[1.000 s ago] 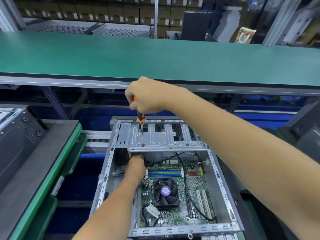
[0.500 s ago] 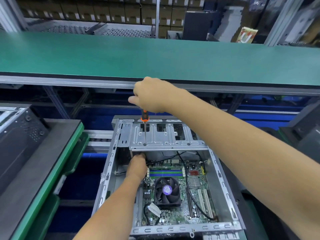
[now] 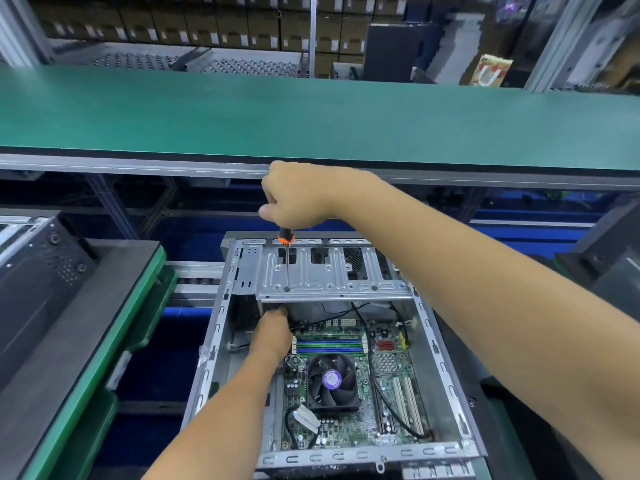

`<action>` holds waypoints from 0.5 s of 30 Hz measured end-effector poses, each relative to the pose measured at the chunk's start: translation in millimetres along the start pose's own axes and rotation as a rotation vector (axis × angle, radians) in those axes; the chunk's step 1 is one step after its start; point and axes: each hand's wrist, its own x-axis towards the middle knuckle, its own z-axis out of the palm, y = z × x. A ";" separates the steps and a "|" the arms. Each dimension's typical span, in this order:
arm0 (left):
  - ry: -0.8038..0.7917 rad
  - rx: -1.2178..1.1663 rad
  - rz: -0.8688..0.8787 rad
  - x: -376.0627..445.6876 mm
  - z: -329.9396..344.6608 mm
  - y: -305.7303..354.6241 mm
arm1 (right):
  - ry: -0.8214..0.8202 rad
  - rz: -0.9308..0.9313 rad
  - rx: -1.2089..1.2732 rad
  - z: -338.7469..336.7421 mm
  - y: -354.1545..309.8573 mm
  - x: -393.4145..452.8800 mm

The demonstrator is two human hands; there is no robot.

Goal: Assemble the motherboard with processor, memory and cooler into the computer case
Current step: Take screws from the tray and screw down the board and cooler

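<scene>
An open grey computer case [image 3: 214, 344] lies in front of me with the green motherboard [image 3: 349, 427] inside, its black cooler fan [image 3: 331, 381] and blue memory sticks [image 3: 330, 345] in place. My right hand [image 3: 298, 195] grips an orange-and-black screwdriver [image 3: 286, 261] held upright, its tip on a screw hole of the silver drive cage [image 3: 332, 275]. My left hand [image 3: 273, 332] reaches under the front edge of that cage; its fingers are hidden beneath the metal.
A long green shelf [image 3: 311, 119] runs across above the case. Another dark computer case [image 3: 38, 278] sits on a green-edged pallet [image 3: 114, 344] at left. Black cables [image 3: 388, 400] cross the board. Dark equipment [image 3: 609, 268] stands at right.
My right hand has turned slightly on the screwdriver handle, with the tip staying on the same cage hole. The left hand stays under the cage.
</scene>
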 end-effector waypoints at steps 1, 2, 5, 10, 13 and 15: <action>-0.018 0.000 -0.009 -1.9 -1.9 0.9 | -0.046 -0.018 0.049 -2.2 0.2 -2.0; -0.042 0.003 -0.024 -3.3 -4.3 1.5 | -0.059 -0.031 0.097 -4.3 1.1 -4.1; -0.108 0.003 -0.077 -5.8 -9.1 4.1 | 0.052 -0.091 0.095 -4.5 2.8 -8.4; -0.193 -0.007 -0.201 -12.9 -15.8 0.6 | 0.103 0.018 -0.041 0.1 -5.9 -3.2; -0.154 -0.037 -0.231 -12.0 -14.8 -2.1 | -0.067 0.001 0.016 -6.2 -5.0 -5.4; -0.106 -0.059 -0.228 -11.9 -17.2 -0.6 | -0.087 -0.019 0.080 -7.8 -4.5 -8.5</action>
